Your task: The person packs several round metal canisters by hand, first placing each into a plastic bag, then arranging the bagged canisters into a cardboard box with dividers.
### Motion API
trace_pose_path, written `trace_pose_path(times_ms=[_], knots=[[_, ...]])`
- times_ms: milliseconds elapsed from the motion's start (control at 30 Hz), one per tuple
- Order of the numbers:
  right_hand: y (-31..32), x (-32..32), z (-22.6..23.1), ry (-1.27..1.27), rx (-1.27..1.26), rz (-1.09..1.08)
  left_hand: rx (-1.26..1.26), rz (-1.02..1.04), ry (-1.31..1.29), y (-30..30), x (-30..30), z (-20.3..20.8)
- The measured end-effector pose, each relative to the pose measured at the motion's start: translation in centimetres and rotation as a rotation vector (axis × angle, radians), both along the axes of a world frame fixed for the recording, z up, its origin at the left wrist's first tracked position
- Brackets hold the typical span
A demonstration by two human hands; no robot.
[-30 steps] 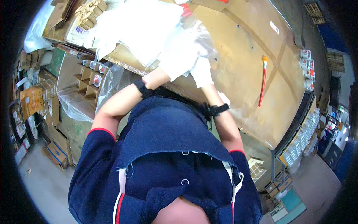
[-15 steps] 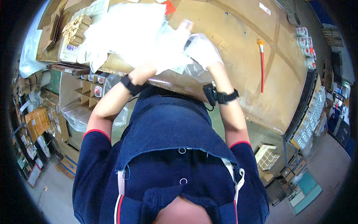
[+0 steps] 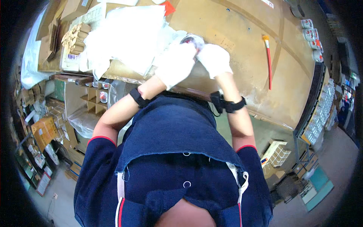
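Over the cardboard-covered table (image 3: 242, 72), a round, shiny clear vessel (image 3: 192, 39) with dark and reddish patches sits between my two white-gloved hands. My left hand (image 3: 177, 65) is closed against its near left side, and my right hand (image 3: 214, 59) closes on it from the right. Both sets of fingertips are partly hidden and somewhat blurred; the vessel's exact kind is not clear. Immediately to the left lies a pile of white sheet wrapping (image 3: 126, 38), with crumpled translucent film (image 3: 172, 39) at its right edge.
A red-handled brush (image 3: 269, 62) lies on the right side of the table. Several round white-and-red containers (image 3: 308, 34) line the far right edge. Rolled brown pieces (image 3: 75, 38) lie at left. Below the table's left edge stands a divided carton (image 3: 90, 96) holding similar round items.
My hands have come together around the vessel, the left moving right and nearer. The clear film around my right hand no longer shows there. The wrapping pile is more plainly visible.
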State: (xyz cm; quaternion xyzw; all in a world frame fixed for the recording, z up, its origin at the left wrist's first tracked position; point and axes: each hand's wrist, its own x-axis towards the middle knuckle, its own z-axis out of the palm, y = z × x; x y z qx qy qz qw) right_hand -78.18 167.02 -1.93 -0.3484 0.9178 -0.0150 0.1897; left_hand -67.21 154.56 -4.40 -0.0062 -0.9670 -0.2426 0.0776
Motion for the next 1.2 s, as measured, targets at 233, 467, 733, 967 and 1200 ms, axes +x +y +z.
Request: trace_pose_path(times_ms=[233,467,733,967,1200], knots=[[15.5,-1.5,4.4,-0.217,-0.285,-0.632,0.108,-0.077,0.167,-0.4,-3.4,-1.1],[34.7,-5.3,13.9,-0.076,-0.323,-1.120,-0.242,0.059,0.099,-3.6,-11.5,0.7],[48.3,-26.4,16.7,0.011,-0.322,-1.051,-0.307,-0.178,-0.033,3.6,-5.7,2.8],[54.4,-51.7,8.5,0.305,-0.059,-0.846,-0.122,-0.156,-0.113,7.5,-3.2,2.3],[48.7,-65.8,-0.2,0.429,0.164,-0.848,-0.049,-0.071,-0.465,10.2,-4.5,3.0]])
